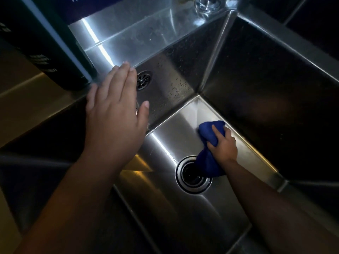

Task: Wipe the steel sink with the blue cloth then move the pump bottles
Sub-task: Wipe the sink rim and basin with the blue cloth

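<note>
Deep in the steel sink (165, 140), right hand (222, 143) clenched around the blue cloth (211, 132), pressing the bunched front of it onto the basin floor near the far corner. Loose tail of the cloth trailing back beneath the wrist, partly covering the drain (190, 177). Left hand (117, 114) flat and released, fingers together and straight, palm down over the sink's left rim, grasping nothing; whether touching the steel, hard to say in this dim light. Just beyond those fingertips, a small round strainer (145, 79) on the back wall. Dark pump bottle (42, 43) standing at upper left on the ledge, close to the left hand. Faucet base (207, 4) at the top edge.
</note>
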The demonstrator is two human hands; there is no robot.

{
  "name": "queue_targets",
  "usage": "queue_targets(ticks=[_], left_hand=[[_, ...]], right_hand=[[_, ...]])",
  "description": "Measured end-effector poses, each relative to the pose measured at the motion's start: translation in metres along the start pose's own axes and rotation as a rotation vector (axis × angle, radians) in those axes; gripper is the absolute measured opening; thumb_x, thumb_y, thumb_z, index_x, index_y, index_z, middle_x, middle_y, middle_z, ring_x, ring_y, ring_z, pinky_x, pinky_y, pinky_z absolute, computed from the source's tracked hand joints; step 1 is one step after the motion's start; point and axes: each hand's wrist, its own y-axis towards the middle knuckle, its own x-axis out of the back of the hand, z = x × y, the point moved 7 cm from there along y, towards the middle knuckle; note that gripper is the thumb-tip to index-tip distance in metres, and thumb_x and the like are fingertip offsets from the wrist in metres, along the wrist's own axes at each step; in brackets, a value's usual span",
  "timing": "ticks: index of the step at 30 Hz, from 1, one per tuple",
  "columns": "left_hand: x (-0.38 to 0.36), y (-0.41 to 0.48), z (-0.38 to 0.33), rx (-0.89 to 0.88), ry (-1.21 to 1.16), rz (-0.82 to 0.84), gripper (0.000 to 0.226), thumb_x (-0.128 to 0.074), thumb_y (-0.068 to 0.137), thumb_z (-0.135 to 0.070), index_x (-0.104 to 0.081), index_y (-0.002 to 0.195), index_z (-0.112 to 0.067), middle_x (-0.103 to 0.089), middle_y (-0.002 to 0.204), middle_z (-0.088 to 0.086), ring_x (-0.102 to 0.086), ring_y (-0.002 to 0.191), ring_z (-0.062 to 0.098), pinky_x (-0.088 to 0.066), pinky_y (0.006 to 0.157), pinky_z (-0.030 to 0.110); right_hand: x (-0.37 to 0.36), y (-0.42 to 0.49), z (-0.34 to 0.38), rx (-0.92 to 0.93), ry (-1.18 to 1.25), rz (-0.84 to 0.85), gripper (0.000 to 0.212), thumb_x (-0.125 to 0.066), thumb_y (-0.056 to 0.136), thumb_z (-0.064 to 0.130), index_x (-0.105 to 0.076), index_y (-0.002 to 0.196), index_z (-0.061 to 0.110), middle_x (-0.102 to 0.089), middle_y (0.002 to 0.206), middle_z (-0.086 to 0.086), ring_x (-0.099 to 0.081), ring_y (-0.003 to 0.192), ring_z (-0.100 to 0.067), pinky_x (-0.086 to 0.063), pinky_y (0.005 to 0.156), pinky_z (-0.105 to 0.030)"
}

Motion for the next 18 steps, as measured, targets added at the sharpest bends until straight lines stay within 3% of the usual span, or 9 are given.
queue_targets(ticks=[4, 9, 18], left_hand=[[0.001, 0.000, 0.000, 0.011, -0.021, -0.001, 0.056, -0.046, 0.085, -0.025, -0.039, 0.134, 0.001, -0.039, 0.141, 0.018, -0.030, 0.131, 0.031, -0.017, 0.104, 0.052], [0.001, 0.000, -0.001, 0.015, -0.032, 0.007, 0.056, -0.046, 0.085, -0.025, -0.038, 0.135, 0.001, -0.038, 0.142, 0.018, -0.028, 0.132, 0.030, -0.015, 0.104, 0.050], [0.000, 0.000, -0.001, 0.009, -0.021, -0.003, 0.056, -0.047, 0.084, -0.024, -0.040, 0.134, 0.001, -0.039, 0.141, 0.018, -0.029, 0.131, 0.031, -0.017, 0.104, 0.052]], right_hand=[[0.011, -0.035, -0.049, -0.132, 0.037, -0.068, 0.066, -0.066, 0.080, 0.023, -0.036, 0.139, 0.026, -0.024, 0.150, -0.016, -0.035, 0.125, -0.043, -0.034, 0.102, -0.045], [0.002, -0.083, -0.071, -0.332, 0.104, -0.106, 0.068, -0.062, 0.084, 0.024, -0.028, 0.142, 0.028, -0.015, 0.154, -0.011, -0.029, 0.129, -0.039, -0.028, 0.106, -0.041], [0.014, -0.050, -0.054, -0.264, 0.063, -0.103, 0.066, -0.060, 0.085, 0.026, -0.028, 0.143, 0.028, -0.017, 0.153, -0.011, -0.031, 0.126, -0.040, -0.033, 0.102, -0.043]])
